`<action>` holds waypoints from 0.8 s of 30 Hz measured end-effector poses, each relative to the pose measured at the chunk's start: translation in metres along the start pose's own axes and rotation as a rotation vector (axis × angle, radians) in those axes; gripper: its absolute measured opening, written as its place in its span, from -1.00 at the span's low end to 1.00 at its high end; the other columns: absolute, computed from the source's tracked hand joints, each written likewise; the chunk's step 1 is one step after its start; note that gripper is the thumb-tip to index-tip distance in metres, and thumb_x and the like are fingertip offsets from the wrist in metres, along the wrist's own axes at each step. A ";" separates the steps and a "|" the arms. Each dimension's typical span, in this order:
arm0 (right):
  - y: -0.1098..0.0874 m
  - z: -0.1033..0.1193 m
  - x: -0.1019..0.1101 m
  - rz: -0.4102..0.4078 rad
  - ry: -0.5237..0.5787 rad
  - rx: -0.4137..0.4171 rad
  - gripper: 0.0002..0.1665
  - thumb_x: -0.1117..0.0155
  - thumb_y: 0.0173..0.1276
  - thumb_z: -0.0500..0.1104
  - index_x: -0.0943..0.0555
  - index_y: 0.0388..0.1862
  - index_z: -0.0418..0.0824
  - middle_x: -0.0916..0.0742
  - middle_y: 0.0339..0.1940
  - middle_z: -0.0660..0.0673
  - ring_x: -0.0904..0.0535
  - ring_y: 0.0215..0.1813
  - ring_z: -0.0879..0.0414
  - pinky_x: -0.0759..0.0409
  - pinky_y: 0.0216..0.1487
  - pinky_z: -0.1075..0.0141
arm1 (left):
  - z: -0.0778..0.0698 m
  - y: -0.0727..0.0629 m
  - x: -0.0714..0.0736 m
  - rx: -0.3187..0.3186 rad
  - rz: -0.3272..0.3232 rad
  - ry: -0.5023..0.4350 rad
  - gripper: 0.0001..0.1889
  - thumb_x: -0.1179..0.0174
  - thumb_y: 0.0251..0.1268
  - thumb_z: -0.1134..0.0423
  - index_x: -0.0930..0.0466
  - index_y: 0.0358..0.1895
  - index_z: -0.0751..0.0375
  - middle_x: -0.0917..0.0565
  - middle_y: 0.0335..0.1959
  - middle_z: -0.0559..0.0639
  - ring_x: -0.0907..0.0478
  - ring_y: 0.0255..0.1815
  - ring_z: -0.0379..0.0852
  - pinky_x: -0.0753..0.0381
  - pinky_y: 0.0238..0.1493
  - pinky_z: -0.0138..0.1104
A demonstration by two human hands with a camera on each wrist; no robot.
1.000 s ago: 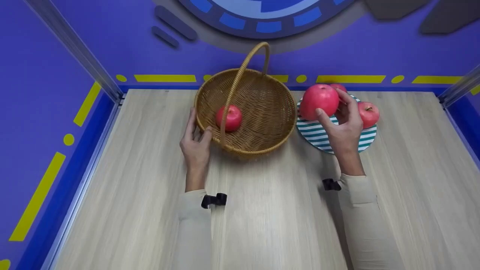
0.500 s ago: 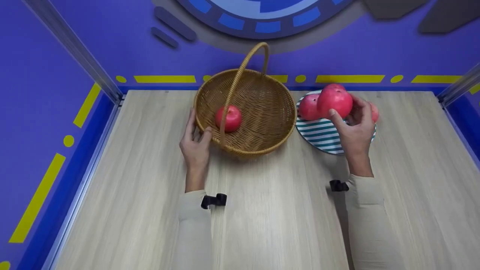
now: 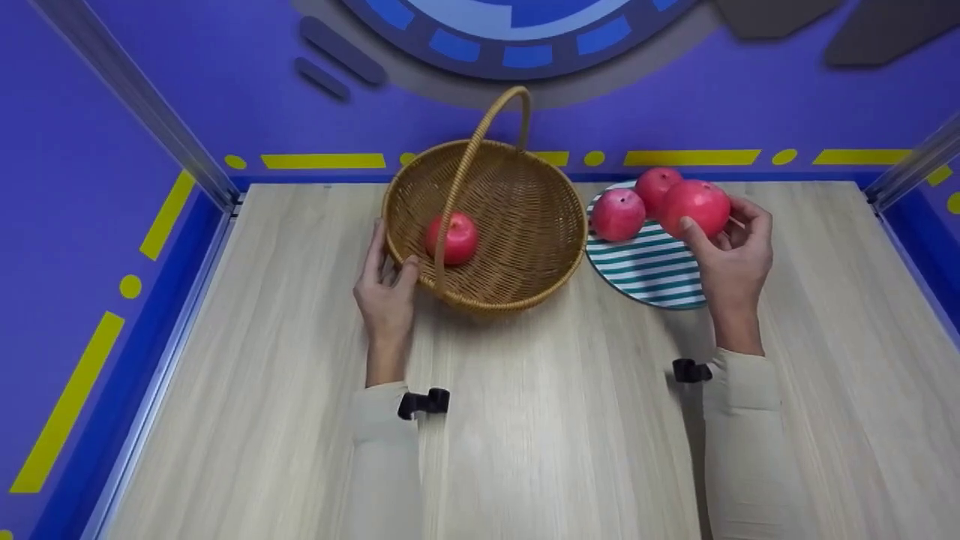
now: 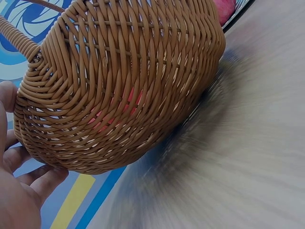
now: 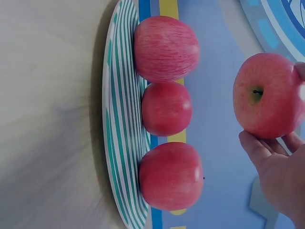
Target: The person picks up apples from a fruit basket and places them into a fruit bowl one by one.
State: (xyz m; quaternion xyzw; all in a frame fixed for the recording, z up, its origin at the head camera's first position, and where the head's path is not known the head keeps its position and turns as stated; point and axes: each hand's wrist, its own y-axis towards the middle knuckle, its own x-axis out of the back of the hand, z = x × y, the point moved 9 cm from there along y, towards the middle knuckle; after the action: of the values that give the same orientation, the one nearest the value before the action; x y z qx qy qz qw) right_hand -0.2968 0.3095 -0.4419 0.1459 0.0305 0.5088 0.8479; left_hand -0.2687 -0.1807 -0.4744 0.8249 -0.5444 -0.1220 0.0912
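My left hand grips the left side of a wicker basket, thumb at the rim and fingers against the outer wall. Inside the basket lies one red apple, behind the arched handle; its red shows through the weave in the left wrist view. My right hand holds another red apple between thumb and fingers, raised over a green-and-white striped plate. On that plate sit three apples in the right wrist view, including a middle one. The head view hides one of them behind the held apple and hand.
Basket and plate stand side by side on a light wooden table, near its back edge. A blue-purple panel with yellow marks rises right behind them. Similar panels with metal posts close off the left and right sides.
My right hand has moved right with the held apple, from the plate's left part to its right side, uncovering two plate apples. The left hand and basket keep their place.
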 end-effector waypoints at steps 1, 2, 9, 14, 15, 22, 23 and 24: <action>0.000 -0.001 0.000 0.002 -0.021 -0.008 -0.13 -0.63 0.30 -0.14 -0.39 0.49 -0.18 -0.55 0.41 -0.10 -0.51 0.37 0.01 -0.58 0.36 0.24 | 0.000 0.000 0.000 0.001 0.000 -0.002 -0.27 -0.25 0.38 0.45 -0.36 0.63 0.15 -0.31 0.65 0.11 -0.45 0.50 0.10 -0.58 0.37 -0.11; 0.000 -0.002 0.000 0.003 -0.044 -0.015 -0.12 -0.62 0.32 -0.13 -0.38 0.51 -0.18 -0.55 0.42 -0.09 -0.50 0.37 0.02 -0.58 0.36 0.24 | 0.000 0.000 0.000 0.005 -0.002 -0.003 -0.27 -0.25 0.37 0.46 -0.35 0.63 0.14 -0.32 0.64 0.08 -0.45 0.50 0.09 -0.59 0.36 -0.12; 0.002 -0.008 0.004 0.024 -0.236 -0.027 -0.06 -0.57 0.37 -0.11 -0.35 0.65 -0.06 -0.52 0.47 -0.08 -0.46 0.38 0.05 -0.56 0.36 0.28 | 0.000 0.000 0.001 0.001 -0.009 -0.003 -0.28 -0.24 0.38 0.44 -0.36 0.62 0.14 -0.35 0.62 0.05 -0.45 0.50 0.06 -0.57 0.37 -0.08; 0.002 -0.016 0.005 0.059 -0.283 -0.057 -0.08 -0.59 0.36 -0.07 -0.38 0.64 -0.01 -0.49 0.49 -0.06 -0.43 0.42 0.05 -0.58 0.35 0.26 | -0.001 0.000 0.000 -0.008 -0.005 -0.010 -0.27 -0.24 0.37 0.47 -0.35 0.62 0.17 -0.34 0.63 0.05 -0.42 0.52 0.07 -0.55 0.39 -0.05; 0.002 -0.017 0.005 0.066 -0.283 -0.063 -0.08 -0.59 0.35 -0.05 -0.39 0.63 0.00 -0.49 0.49 -0.06 -0.43 0.42 0.05 -0.58 0.35 0.25 | 0.000 0.000 0.000 -0.006 -0.005 -0.005 -0.27 -0.23 0.37 0.47 -0.35 0.62 0.17 -0.34 0.63 0.05 -0.42 0.53 0.07 -0.54 0.40 -0.05; 0.002 -0.027 0.003 0.116 -0.280 -0.102 -0.06 -0.61 0.33 0.05 -0.39 0.61 -0.01 -0.53 0.48 -0.04 -0.47 0.41 0.03 -0.60 0.35 0.22 | 0.000 -0.001 0.000 0.012 -0.003 0.014 -0.28 -0.23 0.40 0.48 -0.34 0.63 0.12 -0.34 0.62 0.08 -0.43 0.52 0.09 -0.50 0.43 -0.02; 0.002 -0.029 0.002 0.121 -0.282 -0.112 -0.05 -0.61 0.33 0.05 -0.38 0.62 -0.01 -0.53 0.49 -0.04 -0.46 0.43 0.03 -0.59 0.36 0.21 | 0.000 -0.001 0.000 0.013 -0.004 0.011 -0.27 -0.23 0.40 0.48 -0.34 0.63 0.12 -0.34 0.62 0.09 -0.42 0.52 0.10 -0.50 0.43 -0.02; 0.002 -0.030 0.002 0.126 -0.287 -0.123 -0.04 -0.60 0.34 0.04 -0.37 0.63 -0.01 -0.53 0.50 -0.04 -0.45 0.45 0.02 -0.58 0.38 0.20 | -0.001 -0.001 0.000 0.015 -0.003 0.009 -0.27 -0.23 0.40 0.47 -0.34 0.63 0.12 -0.33 0.62 0.10 -0.41 0.53 0.11 -0.50 0.44 -0.02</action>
State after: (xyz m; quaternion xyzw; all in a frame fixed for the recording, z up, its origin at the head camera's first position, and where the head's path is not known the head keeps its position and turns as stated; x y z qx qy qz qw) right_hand -0.3035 0.3186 -0.4703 0.1664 -0.1311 0.5357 0.8174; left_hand -0.2672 -0.1801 -0.4743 0.8269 -0.5436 -0.1146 0.0873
